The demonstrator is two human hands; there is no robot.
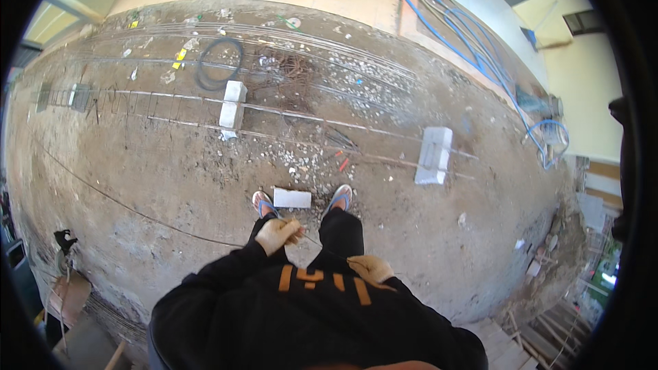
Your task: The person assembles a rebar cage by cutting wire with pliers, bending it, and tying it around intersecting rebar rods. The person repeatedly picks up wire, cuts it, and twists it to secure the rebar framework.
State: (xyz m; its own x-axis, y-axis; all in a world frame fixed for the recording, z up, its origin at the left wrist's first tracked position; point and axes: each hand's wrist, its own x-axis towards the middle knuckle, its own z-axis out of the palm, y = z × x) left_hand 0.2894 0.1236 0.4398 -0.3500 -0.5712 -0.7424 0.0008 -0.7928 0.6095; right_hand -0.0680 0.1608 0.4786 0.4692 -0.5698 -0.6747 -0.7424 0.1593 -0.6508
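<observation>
Both of my hands wear tan work gloves and are in front of my dark sweatshirt. My left hand (275,235) is closed, its fingertips pinching a thin wire (312,240). From there the wire slants down toward my right hand (371,268), which lies closed near my right thigh and appears to grip the wire's other part. A long thin rod (130,207) runs over the ground from the far left to my left wrist; whether it joins the wire is hidden by my sleeve. Between my sandalled feet lies a pale block (292,198).
Ahead, long steel bars (322,117) rest across a white block (233,104) and another white block (434,154). Wire stirrups hang on the bars at left. Beyond lie a coiled dark hose (219,64), tangled rusty wire (291,68) and scattered gravel. Blue hose (480,62) runs along the right wall.
</observation>
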